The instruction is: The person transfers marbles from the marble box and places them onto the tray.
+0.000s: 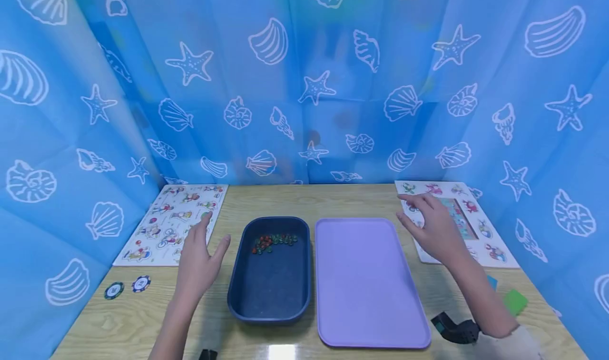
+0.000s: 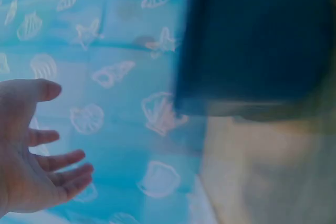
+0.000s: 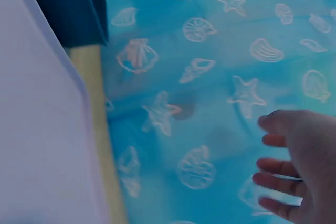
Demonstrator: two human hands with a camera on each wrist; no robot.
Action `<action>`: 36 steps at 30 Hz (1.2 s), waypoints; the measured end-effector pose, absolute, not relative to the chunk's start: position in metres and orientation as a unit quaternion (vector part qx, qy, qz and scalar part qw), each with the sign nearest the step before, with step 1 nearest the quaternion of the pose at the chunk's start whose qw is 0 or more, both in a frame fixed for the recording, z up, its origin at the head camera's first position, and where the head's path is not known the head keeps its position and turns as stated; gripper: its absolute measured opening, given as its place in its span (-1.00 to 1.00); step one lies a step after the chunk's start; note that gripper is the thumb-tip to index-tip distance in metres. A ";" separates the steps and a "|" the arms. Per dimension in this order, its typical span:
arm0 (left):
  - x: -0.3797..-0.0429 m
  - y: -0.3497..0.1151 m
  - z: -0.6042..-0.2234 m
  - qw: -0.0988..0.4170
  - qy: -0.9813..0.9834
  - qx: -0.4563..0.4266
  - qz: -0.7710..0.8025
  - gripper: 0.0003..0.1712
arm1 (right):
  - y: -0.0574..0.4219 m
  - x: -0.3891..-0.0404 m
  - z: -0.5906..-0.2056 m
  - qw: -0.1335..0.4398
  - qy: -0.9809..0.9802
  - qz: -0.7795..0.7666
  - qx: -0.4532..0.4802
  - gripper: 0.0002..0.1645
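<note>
My left hand hovers left of the dark blue bin, thumb apart from the other fingers, holding nothing. In the left wrist view that hand shows its fingers spread and loosely bent. Inside the bin, toward its far end, lies a cluster of small red and green pieces, too small to name. Beside the bin on the right is a flat lilac tray with nothing on it. My right hand is above the right side, near a picture board, its fingers relaxed and empty; the right wrist view shows the same hand.
A white picture board lies at the back left, another at the back right. Two poker chips sit at the left. A green block lies at the right, partly behind my arm. A blue shell-patterned curtain encloses the table.
</note>
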State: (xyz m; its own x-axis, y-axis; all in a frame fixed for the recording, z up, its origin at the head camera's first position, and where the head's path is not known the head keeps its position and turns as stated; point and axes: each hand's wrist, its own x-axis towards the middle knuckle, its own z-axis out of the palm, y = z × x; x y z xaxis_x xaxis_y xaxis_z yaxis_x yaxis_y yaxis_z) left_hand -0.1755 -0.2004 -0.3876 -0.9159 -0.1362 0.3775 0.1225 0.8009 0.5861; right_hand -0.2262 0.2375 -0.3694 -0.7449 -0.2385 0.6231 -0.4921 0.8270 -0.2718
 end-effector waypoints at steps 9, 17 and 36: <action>-0.167 -0.212 -0.441 0.168 -0.848 0.065 -0.498 -0.36 | 0.195 -0.258 -0.416 0.179 -0.888 0.362 0.219 -0.65; -0.173 -0.215 -0.476 0.057 -0.795 0.015 -0.604 -0.33 | 0.144 -0.289 -0.428 0.045 -0.863 0.414 0.287 -0.71; -0.167 -0.201 -0.469 0.060 -0.756 -0.005 -0.652 -0.50 | 0.038 -0.334 -0.418 -0.045 -0.849 0.302 0.431 -0.76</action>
